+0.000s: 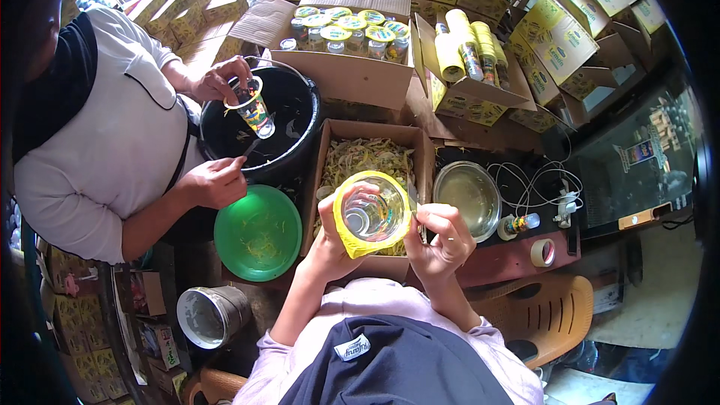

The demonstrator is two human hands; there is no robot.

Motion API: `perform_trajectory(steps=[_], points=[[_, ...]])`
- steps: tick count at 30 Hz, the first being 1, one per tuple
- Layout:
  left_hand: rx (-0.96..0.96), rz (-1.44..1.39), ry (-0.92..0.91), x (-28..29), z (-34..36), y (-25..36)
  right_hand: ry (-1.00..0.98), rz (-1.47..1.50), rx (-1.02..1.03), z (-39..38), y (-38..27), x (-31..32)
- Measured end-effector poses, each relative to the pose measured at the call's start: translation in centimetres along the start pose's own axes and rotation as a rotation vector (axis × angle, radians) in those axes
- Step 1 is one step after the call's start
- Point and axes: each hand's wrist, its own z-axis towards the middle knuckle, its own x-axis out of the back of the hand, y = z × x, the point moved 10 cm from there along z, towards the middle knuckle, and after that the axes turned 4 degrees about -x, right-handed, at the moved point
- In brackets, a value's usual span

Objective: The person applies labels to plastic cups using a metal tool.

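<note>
We grasp clear yellow-rimmed cup (367,214) in left hand (328,244), fingers round its left side, above carton (425,165) of shreds (360,154). Mouth faces us, long axis running away. Right hand (444,240), fingers bent, at right rim; we cannot tell whether it pinches anything.

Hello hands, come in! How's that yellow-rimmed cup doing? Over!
Left hand holding clear cup, right hand at its rim. Cup's mouth facing camera. Cardboard box behind; nothing seen blocking. Over.
</note>
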Motion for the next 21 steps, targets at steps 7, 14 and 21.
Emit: perform_trajectory(steps=[7,14,21], points=[[-0.006,-0.039,0.003,0.0,0.2,-0.1,-0.016,-0.031,0.034,0.3,-0.4,-0.5],[0.009,-0.038,-0.013,-0.1,0.4,-0.4,0.002,0.009,-0.076,-0.1,1.0,-0.3],[0.022,-0.144,-0.02,-0.1,0.4,-0.6,-0.045,0.123,-0.125,0.0,2.1,-0.7]])
